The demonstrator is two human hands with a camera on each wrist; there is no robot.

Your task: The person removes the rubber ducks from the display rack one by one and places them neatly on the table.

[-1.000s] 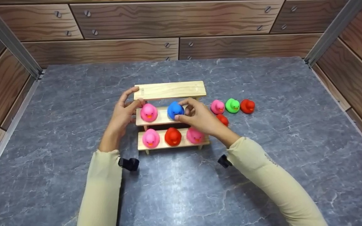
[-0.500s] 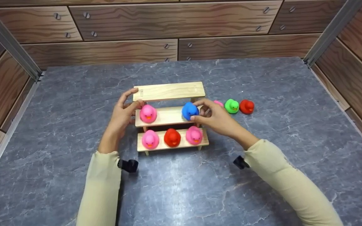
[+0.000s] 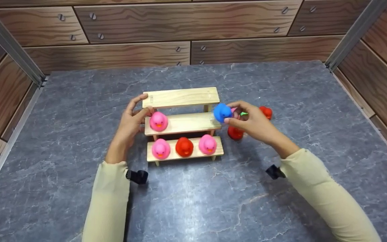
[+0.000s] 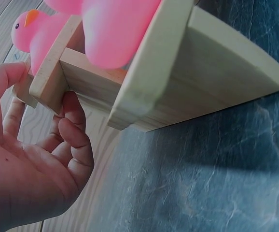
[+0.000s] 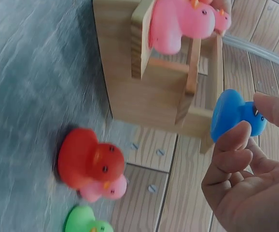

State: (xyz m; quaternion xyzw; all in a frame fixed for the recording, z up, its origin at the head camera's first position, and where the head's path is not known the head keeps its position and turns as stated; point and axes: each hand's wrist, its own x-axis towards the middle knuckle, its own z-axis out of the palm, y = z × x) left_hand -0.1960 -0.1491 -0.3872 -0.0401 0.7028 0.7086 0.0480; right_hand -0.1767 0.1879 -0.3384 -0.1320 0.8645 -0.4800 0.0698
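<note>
A three-tier wooden display stand (image 3: 180,98) faces me on the table. My left hand (image 3: 133,124) grips its left end, thumb at the middle shelf and a fingertip on the top one. My right hand (image 3: 255,122) pinches a blue rubber duck (image 3: 222,113) between thumb and fingers, just off the middle shelf's right end; the right wrist view shows the blue duck (image 5: 231,116) raised off the shelves. One pink duck (image 3: 159,121) sits at the middle shelf's left. Along the bottom shelf stand a pink duck (image 3: 161,149), a red duck (image 3: 184,147) and another pink duck (image 3: 207,144).
Right of the stand, a red duck (image 3: 235,133) sits on the grey marbled table (image 3: 193,201). Behind my right hand are a partly hidden green duck (image 5: 84,222), a pink duck (image 5: 101,189) and another red duck (image 3: 266,112). Wood-patterned walls (image 3: 186,23) enclose the table.
My right hand has carried the blue duck rightward along the middle shelf and past its right end. My left hand has stayed at the stand's left end.
</note>
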